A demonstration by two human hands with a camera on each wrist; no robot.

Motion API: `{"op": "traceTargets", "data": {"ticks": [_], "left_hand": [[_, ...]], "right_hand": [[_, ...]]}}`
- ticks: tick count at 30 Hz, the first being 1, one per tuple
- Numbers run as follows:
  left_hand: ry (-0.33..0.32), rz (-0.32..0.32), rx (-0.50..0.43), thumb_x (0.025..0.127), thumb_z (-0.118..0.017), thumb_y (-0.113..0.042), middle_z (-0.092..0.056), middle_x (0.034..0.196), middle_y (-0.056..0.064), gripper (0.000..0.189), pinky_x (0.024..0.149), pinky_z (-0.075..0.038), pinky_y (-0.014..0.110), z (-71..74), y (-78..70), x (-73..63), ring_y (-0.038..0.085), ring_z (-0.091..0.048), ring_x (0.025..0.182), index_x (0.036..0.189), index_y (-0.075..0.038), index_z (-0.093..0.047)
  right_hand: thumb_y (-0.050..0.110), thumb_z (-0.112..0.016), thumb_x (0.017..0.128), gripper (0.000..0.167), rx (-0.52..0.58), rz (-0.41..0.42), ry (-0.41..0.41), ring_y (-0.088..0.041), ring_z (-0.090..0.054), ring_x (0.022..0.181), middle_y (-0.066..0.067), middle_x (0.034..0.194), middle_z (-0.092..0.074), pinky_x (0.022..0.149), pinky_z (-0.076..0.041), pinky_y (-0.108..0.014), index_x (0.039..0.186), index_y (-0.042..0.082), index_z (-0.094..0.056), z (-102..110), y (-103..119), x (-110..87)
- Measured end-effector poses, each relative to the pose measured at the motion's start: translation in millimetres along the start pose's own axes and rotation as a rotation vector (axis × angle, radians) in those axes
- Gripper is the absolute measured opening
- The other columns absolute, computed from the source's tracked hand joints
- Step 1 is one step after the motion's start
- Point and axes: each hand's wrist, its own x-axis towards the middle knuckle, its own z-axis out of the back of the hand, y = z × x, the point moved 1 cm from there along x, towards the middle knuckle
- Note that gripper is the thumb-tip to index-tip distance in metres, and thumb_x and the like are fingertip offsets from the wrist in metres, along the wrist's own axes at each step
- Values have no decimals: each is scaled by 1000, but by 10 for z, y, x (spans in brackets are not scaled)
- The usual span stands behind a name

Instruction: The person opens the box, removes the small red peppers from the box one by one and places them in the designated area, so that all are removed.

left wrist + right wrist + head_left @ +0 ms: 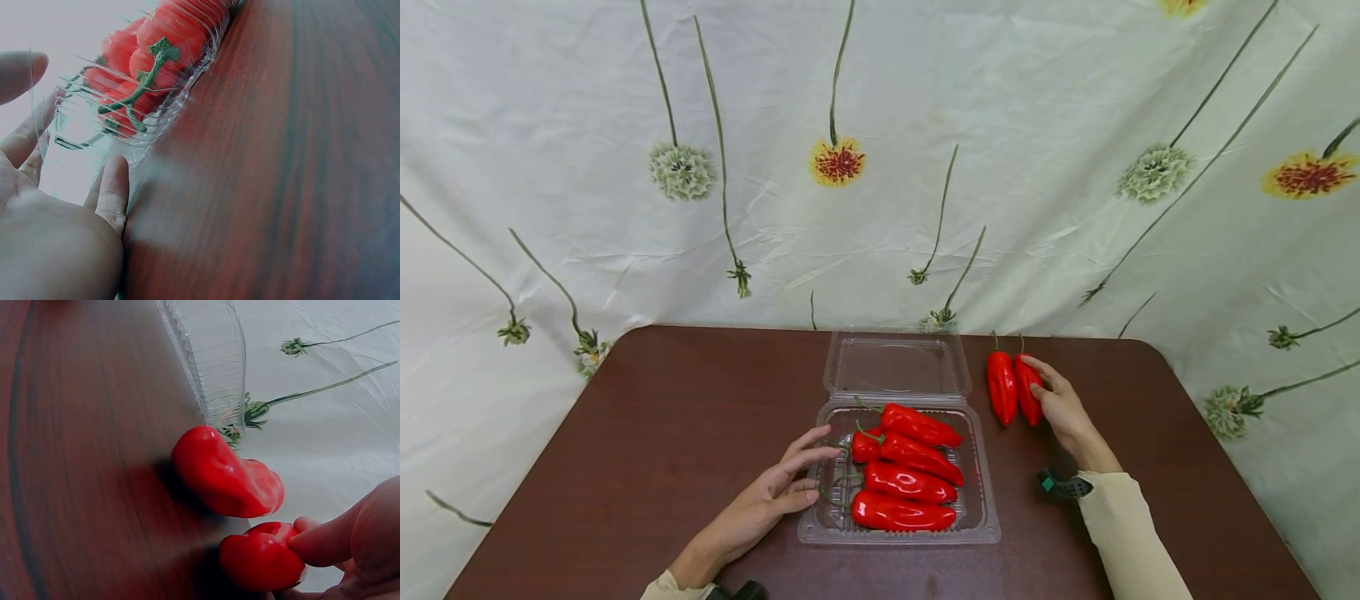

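Note:
Several glossy red peppers with green stems lie in a clear plastic clamshell box, its lid folded back. At the box's left side is my left hand, fingers spread and nearly straight along the wall. Two more red peppers lie right of the lid, the left one untouched. My right hand grips the other red pepper between thumb and fingers. In the right wrist view the thumb presses that pepper's side; the other fingers are partly hidden behind it.
The dark brown wooden table has rounded far corners. Behind it hangs a white cloth printed with flowers. A black band with a small device sits on the right wrist.

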Motion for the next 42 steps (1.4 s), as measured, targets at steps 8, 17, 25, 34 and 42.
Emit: {"op": "traceTargets", "data": {"ticks": [8,17,25,34,42], "left_hand": [[4,-6,-21,103,-46,0,5,165,19,50,105,-39,26,-3,-3,-4,-4,-26,142,151,-1,-37],[2,-13,-19,102,-47,0,4,165,20,50,105,-39,25,-10,-6,-8,-3,-26,142,151,2,-37],[-7,26,-1,103,-46,-1,4,166,19,50,105,-39,26,0,6,-10,-6,-26,141,151,0,-37],[-4,21,-3,103,-46,-1,2,167,15,50,105,-39,25,6,9,-11,-7,-25,141,152,0,-36],[-5,14,4,103,-46,-1,2,166,17,49,105,-39,25,9,13,-13,-6,-25,141,151,-1,-38]], "right_hand": [[1,-35,104,53,-41,9,-15,-33,-30,144,-19,162,-27,102,-35,-32,156,12,-35,4,10,-11],[-3,-34,103,54,-35,33,-2,-37,-24,148,-22,163,-24,115,-26,-50,156,7,-34,-5,-1,-9],[-3,-35,103,55,-29,40,4,-39,-23,149,-23,163,-24,116,-26,-53,157,9,-33,-27,10,-14],[-1,-39,103,55,-47,40,-18,-38,-27,148,-23,161,-28,114,-30,-49,157,10,-33,-20,21,-13],[2,-41,104,53,-48,46,-40,-40,-28,146,-24,160,-29,117,-27,-54,156,9,-34,13,23,-27]]}}
